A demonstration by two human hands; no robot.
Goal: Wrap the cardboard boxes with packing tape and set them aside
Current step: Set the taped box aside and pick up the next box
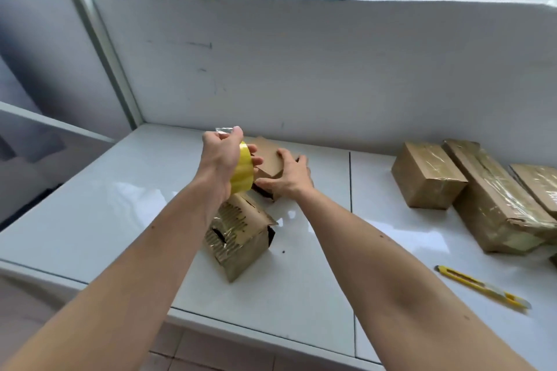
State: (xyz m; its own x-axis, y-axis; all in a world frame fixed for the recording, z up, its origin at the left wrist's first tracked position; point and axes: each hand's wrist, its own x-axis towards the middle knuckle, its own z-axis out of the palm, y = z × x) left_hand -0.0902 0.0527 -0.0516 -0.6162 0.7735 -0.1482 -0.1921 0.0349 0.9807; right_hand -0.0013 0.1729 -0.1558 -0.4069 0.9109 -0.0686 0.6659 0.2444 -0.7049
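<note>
Cardboard box in hand (271, 161): it lies at the back middle of the worktop (120, 205), bare brown card with no tape showing on the face you can see; a dark gap shows at its near edge.
Right hand (286, 175): your fingers are spread flat on top of that box, pressing it down, curled round nothing.
Left hand (223, 156): you grip the yellow roll of packing tape (242, 173) just left of the box, and a clear strip (224, 130) rises past your thumb.
Second box (241, 235): nearer you, torn, corrugation bared, a patch of tape on it; I judge it unfinished.
Done pile (428, 175): three boxes glossy with tape sit together at the far right, set aside.
Left to do: by my reading, tape these two boxes, then move them over.
Utility knife (482, 286): yellow, lying near the right front edge.
</note>
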